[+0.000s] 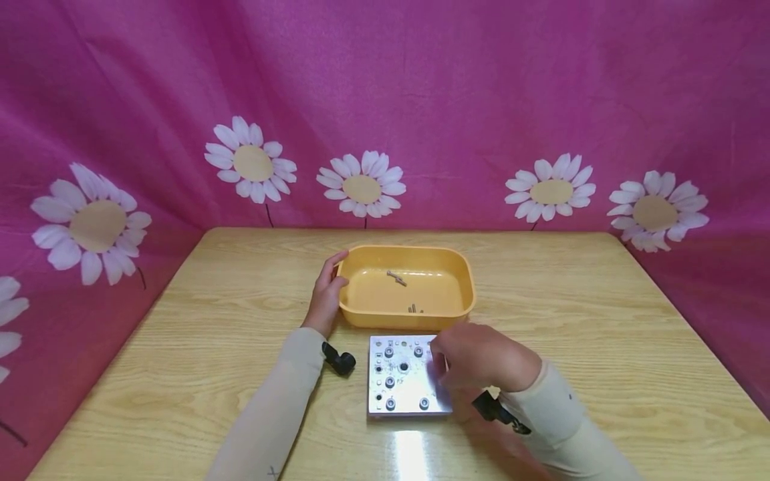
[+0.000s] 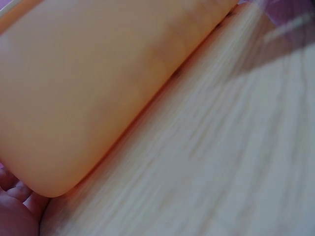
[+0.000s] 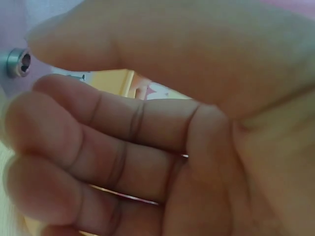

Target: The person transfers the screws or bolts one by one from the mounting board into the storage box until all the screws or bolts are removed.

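Observation:
At the left end of the yellow plastic tub (image 1: 408, 251), my left hand (image 1: 325, 297) grips the rim, thumb on the inner side and fingers along the outside. Its curled fingers show at the tub's lower corner (image 2: 51, 184) in the left wrist view. My right hand (image 1: 490, 357) hovers over the right side of a metal plate (image 1: 412, 384), fingers loosely bent. Between thumb and index finger (image 3: 93, 105) a gap shows, with nothing pinched. A socket head screw (image 3: 18, 62) stands in the plate just beyond the thumb tip. The hand hides the plate's upper right part.
Several screws (image 1: 396, 278) lie inside the tub, and more small metal pieces (image 1: 413, 309) are near its front wall. The plate carries several seated screws (image 1: 390, 382) and holes. A wooden table (image 1: 210, 347) bears everything, with a pink flowered cloth (image 1: 451, 100) behind.

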`<state>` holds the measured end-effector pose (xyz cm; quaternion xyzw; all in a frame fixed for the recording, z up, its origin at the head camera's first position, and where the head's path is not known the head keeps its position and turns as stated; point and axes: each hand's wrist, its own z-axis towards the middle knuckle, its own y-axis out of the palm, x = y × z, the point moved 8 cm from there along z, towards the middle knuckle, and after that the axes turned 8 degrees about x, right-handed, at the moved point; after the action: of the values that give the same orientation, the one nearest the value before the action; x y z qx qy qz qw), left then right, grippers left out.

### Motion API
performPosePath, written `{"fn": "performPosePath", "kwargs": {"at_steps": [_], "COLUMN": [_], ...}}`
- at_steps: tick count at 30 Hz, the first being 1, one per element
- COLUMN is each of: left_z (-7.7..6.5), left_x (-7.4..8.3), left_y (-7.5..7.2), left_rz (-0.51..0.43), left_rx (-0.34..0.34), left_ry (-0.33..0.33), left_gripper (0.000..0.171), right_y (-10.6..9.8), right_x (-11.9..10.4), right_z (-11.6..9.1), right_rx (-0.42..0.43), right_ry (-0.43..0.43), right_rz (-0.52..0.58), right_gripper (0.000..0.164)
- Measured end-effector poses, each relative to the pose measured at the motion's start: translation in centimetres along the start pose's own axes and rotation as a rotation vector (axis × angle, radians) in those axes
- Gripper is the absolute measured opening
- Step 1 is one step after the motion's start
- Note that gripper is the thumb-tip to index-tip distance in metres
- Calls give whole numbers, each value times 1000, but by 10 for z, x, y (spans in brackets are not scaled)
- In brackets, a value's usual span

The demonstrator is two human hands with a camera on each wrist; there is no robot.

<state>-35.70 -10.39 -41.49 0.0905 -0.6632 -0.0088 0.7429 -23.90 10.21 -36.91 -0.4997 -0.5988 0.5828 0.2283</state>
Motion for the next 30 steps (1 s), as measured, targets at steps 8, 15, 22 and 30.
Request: {"fn": "performPosePath", "kwargs": {"at_steps": [8, 15, 22, 30], "left_z": [0, 0, -1, -1], "left_x": [0, 0, 1, 2], "left_y": [0, 0, -1, 0], "left_rz": [0, 2, 10, 15], "left_rx": [0, 1, 3, 2], "left_ry": [7, 4, 5, -6], "left_gripper": [56, 57, 57, 57], "right_y": [4, 5, 5, 5], "right_x": [0, -1, -2, -4], "right_z": [0, 0, 0, -1], "right_rx": [-10, -14, -18, -12], "right_ry": [3, -5, -26, -60], "right_rz": [-42, -42, -33, -41], "right_gripper": [19, 20, 22, 23]}}
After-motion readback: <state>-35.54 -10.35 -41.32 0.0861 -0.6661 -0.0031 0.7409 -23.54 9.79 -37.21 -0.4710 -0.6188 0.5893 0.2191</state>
